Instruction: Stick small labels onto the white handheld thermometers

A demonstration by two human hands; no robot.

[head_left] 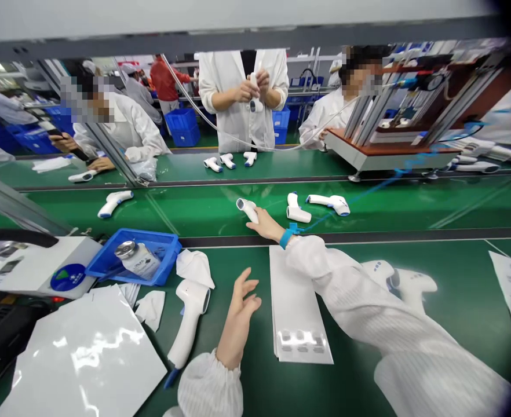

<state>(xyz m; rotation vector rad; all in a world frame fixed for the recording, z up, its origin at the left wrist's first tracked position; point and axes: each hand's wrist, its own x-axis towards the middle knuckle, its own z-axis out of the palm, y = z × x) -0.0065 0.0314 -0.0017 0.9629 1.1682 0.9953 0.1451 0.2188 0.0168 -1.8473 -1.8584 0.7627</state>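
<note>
My right hand (pixel 266 225), with a blue strap at its wrist, is out over the green belt. Its fingers are closed round the handle of a white infrared thermometer (pixel 247 208). Above the bench hangs my left hand (pixel 240 313), fingers apart and nothing in it. Left of that hand lies another white thermometer (pixel 186 321) with a blue end, a crumpled white cloth (pixel 194 266) touching its head. A long white sheet of labels (pixel 296 313) lies between my arms. Two more thermometers (pixel 412 284) are partly hidden behind my right sleeve.
A blue tray (pixel 168 263) holds a bottle (pixel 138 259) with a metal cap. Glossy white sheets (pixel 86 353) cover the bench's left front. More thermometers (pixel 298 208) rest on the belt (pixel 194 211). Co-workers in white coats sit and stand beyond, near a wooden-based fixture (pixel 386 153).
</note>
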